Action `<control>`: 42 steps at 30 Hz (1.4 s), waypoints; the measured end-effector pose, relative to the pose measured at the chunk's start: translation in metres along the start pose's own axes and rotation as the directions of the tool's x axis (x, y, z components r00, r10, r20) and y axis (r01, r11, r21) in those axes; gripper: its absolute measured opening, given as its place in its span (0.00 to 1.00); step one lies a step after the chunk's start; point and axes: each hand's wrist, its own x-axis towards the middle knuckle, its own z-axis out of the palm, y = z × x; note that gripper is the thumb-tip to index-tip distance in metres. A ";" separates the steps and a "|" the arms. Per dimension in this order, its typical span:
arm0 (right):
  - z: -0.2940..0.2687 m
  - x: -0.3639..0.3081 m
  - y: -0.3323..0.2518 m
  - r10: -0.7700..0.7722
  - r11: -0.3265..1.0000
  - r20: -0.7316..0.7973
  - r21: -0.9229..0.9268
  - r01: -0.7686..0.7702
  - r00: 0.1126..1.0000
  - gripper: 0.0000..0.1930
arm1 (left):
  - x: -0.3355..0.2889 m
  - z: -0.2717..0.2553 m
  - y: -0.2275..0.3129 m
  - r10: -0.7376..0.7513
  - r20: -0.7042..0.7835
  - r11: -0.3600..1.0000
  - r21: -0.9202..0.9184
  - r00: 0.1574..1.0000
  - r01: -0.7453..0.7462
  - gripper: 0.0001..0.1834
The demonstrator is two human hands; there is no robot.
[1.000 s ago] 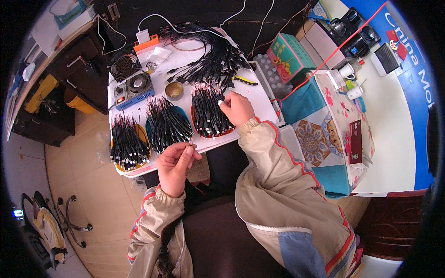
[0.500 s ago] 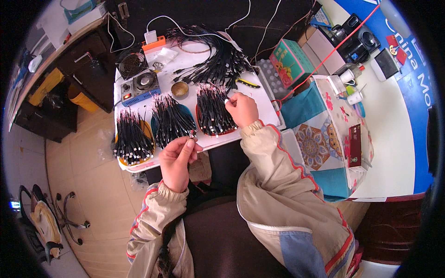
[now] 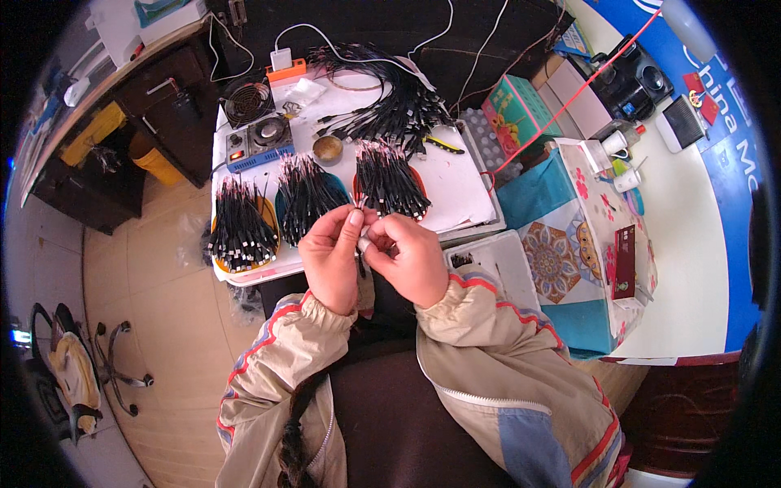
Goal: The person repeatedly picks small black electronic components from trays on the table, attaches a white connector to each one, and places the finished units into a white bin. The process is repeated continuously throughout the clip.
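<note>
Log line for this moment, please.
left hand: pinching short black cable | right hand: on same cable | three cable bundles behind

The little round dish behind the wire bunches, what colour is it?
The small round dish is brassy gold, seen in the head view.

A small fan [image 3: 246, 99] and a blue box with dials [image 3: 259, 145] are sitting at the bench's far left. A patterned tissue box [image 3: 521, 114] is lying right, and an office chair [image 3: 77, 374] is standing on the floor.

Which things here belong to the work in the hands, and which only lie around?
In the work: left hand, right hand, small cable piece pinched between them, three cable bundles.

Lying around: small fan, blue box device, patterned boxes, teal carton.
</note>
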 end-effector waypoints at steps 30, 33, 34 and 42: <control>-0.040 0.008 0.003 -0.043 0.985 0.082 0.170 0.028 0.996 0.08 | -0.018 -0.007 0.015 -0.139 0.194 0.984 0.139 0.971 0.113 0.07; -0.041 0.008 0.005 0.003 0.957 0.112 0.286 -0.036 0.994 0.07 | -0.018 -0.005 0.016 -0.166 0.222 0.985 0.085 0.961 0.150 0.06; -0.040 0.008 0.006 0.027 0.941 0.127 0.332 -0.069 0.991 0.07 | -0.018 -0.005 0.017 -0.162 0.224 0.985 0.092 0.961 0.145 0.06; -0.027 0.005 0.013 0.142 0.747 0.109 0.640 -0.179 0.984 0.07 | -0.020 -0.003 0.016 -0.170 0.249 0.985 0.063 0.953 0.159 0.06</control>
